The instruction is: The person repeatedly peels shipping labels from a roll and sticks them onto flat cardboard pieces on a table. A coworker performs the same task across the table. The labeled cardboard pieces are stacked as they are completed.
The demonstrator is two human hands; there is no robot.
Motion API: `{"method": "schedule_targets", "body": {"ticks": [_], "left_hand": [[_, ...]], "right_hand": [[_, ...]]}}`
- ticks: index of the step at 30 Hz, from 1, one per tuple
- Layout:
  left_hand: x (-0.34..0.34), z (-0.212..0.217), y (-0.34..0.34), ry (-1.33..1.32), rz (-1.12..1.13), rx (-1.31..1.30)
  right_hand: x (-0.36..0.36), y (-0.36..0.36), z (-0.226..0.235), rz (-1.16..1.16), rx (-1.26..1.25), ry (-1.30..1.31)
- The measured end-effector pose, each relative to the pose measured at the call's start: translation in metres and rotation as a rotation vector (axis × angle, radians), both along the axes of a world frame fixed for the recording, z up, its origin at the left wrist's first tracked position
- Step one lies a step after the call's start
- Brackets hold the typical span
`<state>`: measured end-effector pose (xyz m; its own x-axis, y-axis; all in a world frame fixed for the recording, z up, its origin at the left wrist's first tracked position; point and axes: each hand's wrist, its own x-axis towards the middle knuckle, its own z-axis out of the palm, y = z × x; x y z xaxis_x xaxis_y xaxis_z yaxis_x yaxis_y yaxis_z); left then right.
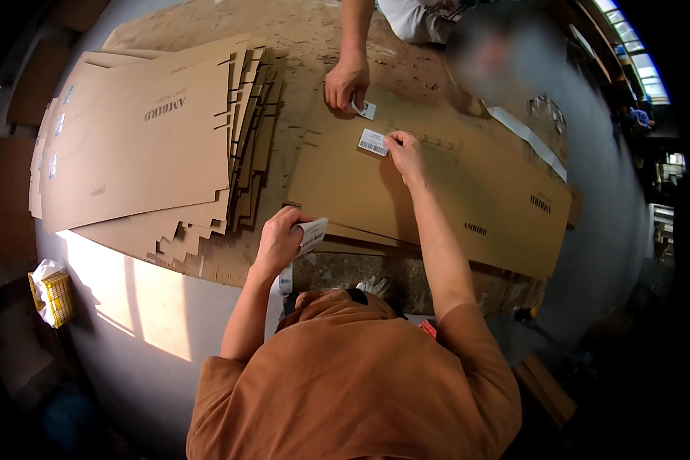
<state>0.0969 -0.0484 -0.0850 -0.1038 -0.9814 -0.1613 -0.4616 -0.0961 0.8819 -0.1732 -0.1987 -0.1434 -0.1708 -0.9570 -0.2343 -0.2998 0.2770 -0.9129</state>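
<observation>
A flattened brown cardboard box (345, 184) lies on the worktable before me. My right hand (406, 157) pinches the right edge of a white barcode label (372, 142) at the box's upper left part; whether the label is stuck down I cannot tell. Nearer to me, my left hand (280, 239) is closed round a strip of white barcode labels (312, 236), off the box's near left corner. One more label (285, 277) hangs below that hand. Across the table, a co-worker's hand (349, 80) holds a small white label (368, 110) at the box's far edge.
A tall, uneven stack of flat cardboard boxes (138, 130) fills the table's left side. The worn wooden tabletop (284, 38) shows behind. On the floor at left stands a yellow basket (56, 299) with a white bag. Wooden pieces (546, 387) lie at lower right.
</observation>
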Motion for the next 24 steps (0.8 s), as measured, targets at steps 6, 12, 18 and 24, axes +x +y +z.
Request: {"method": "schedule_targets", "body": {"ticks": [6,12,18,24], "left_hand": [[-0.002,0.001,0.001,0.019,-0.035,0.006],[-0.005,0.005,-0.001,0.001,-0.052,-0.026],[0.003,0.0,0.002,-0.01,-0.045,-0.026],[0.009,-0.007,0.002,-0.027,-0.061,-0.014]], "right_hand": [[0.002,-0.012,-0.005,0.016,-0.023,0.096],[0.007,-0.041,-0.034,0.078,-0.102,0.247],[0.017,-0.053,-0.04,0.102,0.014,0.296],[0.023,-0.047,-0.037,0.074,-0.037,0.358]]}}
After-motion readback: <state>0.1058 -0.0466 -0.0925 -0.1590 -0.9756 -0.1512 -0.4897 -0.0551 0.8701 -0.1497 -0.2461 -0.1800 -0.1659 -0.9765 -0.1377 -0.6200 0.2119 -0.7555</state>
